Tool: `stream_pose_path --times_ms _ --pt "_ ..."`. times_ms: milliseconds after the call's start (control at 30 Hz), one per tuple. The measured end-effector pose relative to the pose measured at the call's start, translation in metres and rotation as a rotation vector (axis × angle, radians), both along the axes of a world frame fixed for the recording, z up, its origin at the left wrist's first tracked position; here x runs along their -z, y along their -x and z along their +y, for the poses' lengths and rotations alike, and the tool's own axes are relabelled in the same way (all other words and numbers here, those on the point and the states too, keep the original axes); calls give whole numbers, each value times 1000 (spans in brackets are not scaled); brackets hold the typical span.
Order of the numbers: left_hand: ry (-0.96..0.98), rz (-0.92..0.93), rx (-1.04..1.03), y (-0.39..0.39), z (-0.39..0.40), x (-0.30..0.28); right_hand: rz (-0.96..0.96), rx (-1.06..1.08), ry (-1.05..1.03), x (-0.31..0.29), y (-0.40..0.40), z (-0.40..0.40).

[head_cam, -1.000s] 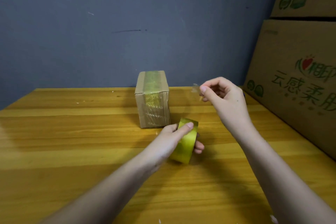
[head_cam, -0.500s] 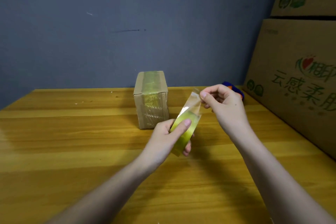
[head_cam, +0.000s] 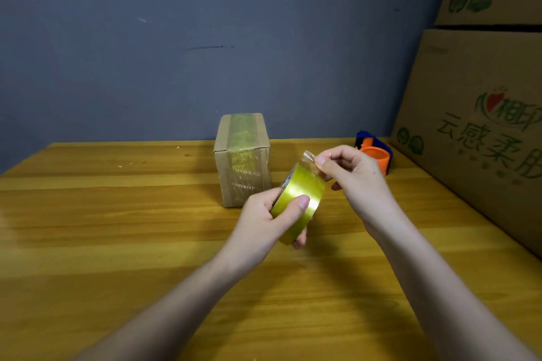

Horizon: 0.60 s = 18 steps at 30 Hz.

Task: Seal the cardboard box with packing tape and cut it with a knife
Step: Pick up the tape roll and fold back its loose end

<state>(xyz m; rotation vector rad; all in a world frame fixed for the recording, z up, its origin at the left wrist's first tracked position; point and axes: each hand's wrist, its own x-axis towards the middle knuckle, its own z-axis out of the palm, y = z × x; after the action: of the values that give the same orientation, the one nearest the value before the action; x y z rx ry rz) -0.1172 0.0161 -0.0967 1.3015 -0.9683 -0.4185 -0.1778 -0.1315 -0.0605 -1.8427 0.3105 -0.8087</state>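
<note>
We hold the tape roll (head_cam: 297, 204) gripped in our left hand (head_cam: 264, 224); our right hand (head_cam: 350, 176) pinches its free end (head_cam: 308, 157). The taped cardboard box (head_cam: 242, 160) stands just beyond-left on the table (head_cam: 117, 243), nearer the left hand.

Dim, warm light, soft glare on the wooden table (head_cam: 88, 214), wide-angle bending at edges.

Blue-grey painted wall (head_cam: 205, 38) with a dark scuff mark, glossy wooden counter (head_cam: 102, 243) with pale grain bands, large printed cardboard cartons (head_cam: 484, 126) stacked at right
</note>
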Motion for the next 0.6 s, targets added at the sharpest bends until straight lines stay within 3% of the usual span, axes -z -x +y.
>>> stream_pose_path --times_ms 400,467,600 --pt "-42 -118 -10 -3 3 3 162 -120 -136 6 3 -8" --pt "-32 -123 -4 -3 4 3 186 -154 -233 9 2 -8" --pt "-18 -157 1 -5 3 4 198 -327 -666 19 -4 -6"
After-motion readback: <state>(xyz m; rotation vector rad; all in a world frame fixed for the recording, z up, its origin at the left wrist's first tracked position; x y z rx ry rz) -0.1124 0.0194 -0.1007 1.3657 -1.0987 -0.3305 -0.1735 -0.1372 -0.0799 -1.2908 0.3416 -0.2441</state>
